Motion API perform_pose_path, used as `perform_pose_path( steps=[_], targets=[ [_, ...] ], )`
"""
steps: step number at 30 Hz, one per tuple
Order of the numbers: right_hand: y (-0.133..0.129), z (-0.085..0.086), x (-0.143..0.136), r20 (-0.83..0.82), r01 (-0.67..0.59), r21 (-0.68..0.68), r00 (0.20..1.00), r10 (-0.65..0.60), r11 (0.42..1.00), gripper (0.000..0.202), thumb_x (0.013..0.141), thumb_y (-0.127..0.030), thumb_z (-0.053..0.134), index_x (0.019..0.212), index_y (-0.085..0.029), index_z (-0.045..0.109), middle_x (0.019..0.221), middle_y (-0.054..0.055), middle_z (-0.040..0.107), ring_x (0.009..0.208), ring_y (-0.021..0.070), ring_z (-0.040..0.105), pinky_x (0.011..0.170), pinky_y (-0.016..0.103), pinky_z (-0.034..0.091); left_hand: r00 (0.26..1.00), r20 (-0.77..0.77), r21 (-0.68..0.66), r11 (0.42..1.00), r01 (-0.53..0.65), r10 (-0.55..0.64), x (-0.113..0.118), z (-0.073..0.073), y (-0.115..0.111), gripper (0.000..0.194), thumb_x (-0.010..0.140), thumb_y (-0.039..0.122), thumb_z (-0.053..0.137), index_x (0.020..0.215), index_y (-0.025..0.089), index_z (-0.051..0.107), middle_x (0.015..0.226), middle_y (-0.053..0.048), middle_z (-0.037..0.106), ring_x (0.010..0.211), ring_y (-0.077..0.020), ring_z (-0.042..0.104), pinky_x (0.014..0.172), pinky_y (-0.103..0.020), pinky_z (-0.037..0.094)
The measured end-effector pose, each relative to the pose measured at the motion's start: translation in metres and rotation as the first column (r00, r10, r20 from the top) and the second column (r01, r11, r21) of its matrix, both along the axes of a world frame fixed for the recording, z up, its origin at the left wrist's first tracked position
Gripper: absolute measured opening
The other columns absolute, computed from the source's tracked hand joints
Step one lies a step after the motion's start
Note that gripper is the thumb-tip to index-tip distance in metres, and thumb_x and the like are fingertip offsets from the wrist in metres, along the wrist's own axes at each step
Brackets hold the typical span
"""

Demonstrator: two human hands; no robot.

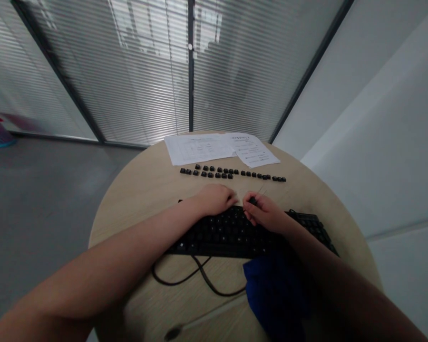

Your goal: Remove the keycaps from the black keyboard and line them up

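A black keyboard lies across the round wooden table, its keys partly hidden under my forearms. My right hand is closed over the keyboard's upper right part, around the dark handle of a keycap puller with thin wires that point up and away. Just left of it, my left hand is at the keyboard's far edge, fingers curled together and slightly blurred. What they pinch, if anything, is hidden. Beyond both hands, several loose black keycaps stand in rows on the table.
Printed sheets of paper lie at the table's far edge. A blue cloth is in front of the keyboard, beside a looped black cable. Nearer still lies a thin stick with a dark tip. Blinds cover the glass behind.
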State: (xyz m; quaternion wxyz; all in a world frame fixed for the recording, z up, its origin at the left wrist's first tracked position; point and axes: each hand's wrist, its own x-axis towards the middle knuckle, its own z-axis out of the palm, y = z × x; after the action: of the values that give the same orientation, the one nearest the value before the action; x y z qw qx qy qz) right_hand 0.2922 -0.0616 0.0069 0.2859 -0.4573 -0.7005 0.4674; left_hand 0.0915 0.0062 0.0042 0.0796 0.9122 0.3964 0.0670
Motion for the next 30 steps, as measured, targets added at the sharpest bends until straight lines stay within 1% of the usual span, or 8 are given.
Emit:
perform_pose_path(
  steps=[5,9,11,14,18,20,24,30],
  targets=[
    [-0.006,0.015,-0.005,0.28,-0.115,0.25,0.959,0.041,0.961,0.015,0.092,-0.035,0.058,0.084,-0.022,0.058,0.062,-0.004,0.055,0.057,0.014,0.05,0.058,0.026,0.036,0.999,0.044,-0.031,0.999,-0.013,0.014,0.001,-0.002,0.002,0.037,0.096,0.045,0.05,0.084,0.02,0.075,0.084,-0.011,0.074,0.08,-0.0272,0.067,0.073,-0.037,0.048],
    [-0.006,0.013,-0.006,0.297,-0.139,0.316,0.954,0.041,0.939,0.014,0.091,-0.034,0.057,0.083,-0.022,0.059,0.064,-0.003,0.055,0.06,0.015,0.051,0.062,0.028,0.037,1.0,0.002,-0.032,0.999,-0.019,0.019,0.001,0.001,0.0,0.038,0.096,0.044,0.049,0.087,0.019,0.075,0.088,-0.011,0.075,0.081,-0.026,0.067,0.074,-0.036,0.048],
    [-0.005,0.005,-0.004,0.234,-0.086,0.298,0.972,0.014,0.951,0.016,0.092,-0.036,0.057,0.084,-0.022,0.057,0.063,-0.003,0.055,0.058,0.0148,0.051,0.06,0.028,0.037,1.0,-0.014,-0.033,0.999,-0.024,0.024,0.001,0.002,-0.001,0.038,0.097,0.044,0.048,0.086,0.019,0.075,0.089,-0.011,0.076,0.08,-0.0249,0.067,0.073,-0.035,0.047],
    [-0.001,-0.008,-0.001,0.035,0.029,0.176,0.999,-0.036,0.984,0.025,0.094,-0.047,0.054,0.086,-0.023,0.052,0.059,-0.005,0.052,0.049,0.0126,0.048,0.051,0.025,0.037,1.0,-0.013,-0.029,0.999,-0.022,0.022,0.0,0.002,-0.001,0.04,0.098,0.045,0.047,0.086,0.019,0.074,0.09,-0.011,0.076,0.08,-0.025,0.067,0.071,-0.034,0.047],
    [0.007,-0.011,0.0,-0.244,0.218,0.013,0.947,-0.208,0.976,0.042,0.089,-0.067,0.049,0.083,-0.026,0.039,0.056,-0.01,0.046,0.037,0.0095,0.041,0.035,0.021,0.026,0.994,0.11,-0.038,0.999,-0.011,0.015,-0.001,0.004,0.0,0.035,0.098,0.042,0.049,0.09,0.018,0.073,0.09,-0.01,0.075,0.082,-0.0244,0.067,0.073,-0.034,0.048],
    [0.009,-0.009,-0.001,-0.277,0.249,-0.008,0.93,-0.241,0.969,0.046,0.086,-0.07,0.052,0.083,-0.027,0.037,0.055,-0.011,0.045,0.035,0.0088,0.04,0.032,0.019,0.025,0.966,0.257,-0.07,0.997,0.035,-0.016,-0.002,0.008,0.0,0.029,0.097,0.037,0.051,0.092,0.018,0.071,0.09,-0.008,0.074,0.082,-0.0223,0.067,0.074,-0.033,0.049],
    [0.012,-0.007,-0.005,-0.307,0.283,0.002,0.913,-0.269,0.959,0.047,0.086,-0.07,0.054,0.083,-0.026,0.038,0.054,-0.011,0.046,0.034,0.0076,0.04,0.031,0.018,0.026,0.847,0.526,-0.188,0.96,0.206,-0.079,-0.003,0.016,-0.004,0.017,0.093,0.029,0.058,0.095,0.018,0.07,0.087,-0.003,0.073,0.079,-0.0163,0.065,0.071,-0.028,0.05],
    [0.014,-0.016,-0.005,-0.341,0.283,0.008,0.902,-0.264,0.959,0.044,0.089,-0.068,0.052,0.085,-0.025,0.04,0.053,-0.011,0.045,0.035,0.008,0.039,0.032,0.018,0.025,0.84,0.54,-0.282,0.928,0.243,-0.056,-0.007,0.009,-0.003,0.012,0.085,0.023,0.067,0.093,0.019,0.073,0.083,-0.002,0.075,0.073,-0.0143,0.065,0.069,-0.027,0.051]
  ],
)
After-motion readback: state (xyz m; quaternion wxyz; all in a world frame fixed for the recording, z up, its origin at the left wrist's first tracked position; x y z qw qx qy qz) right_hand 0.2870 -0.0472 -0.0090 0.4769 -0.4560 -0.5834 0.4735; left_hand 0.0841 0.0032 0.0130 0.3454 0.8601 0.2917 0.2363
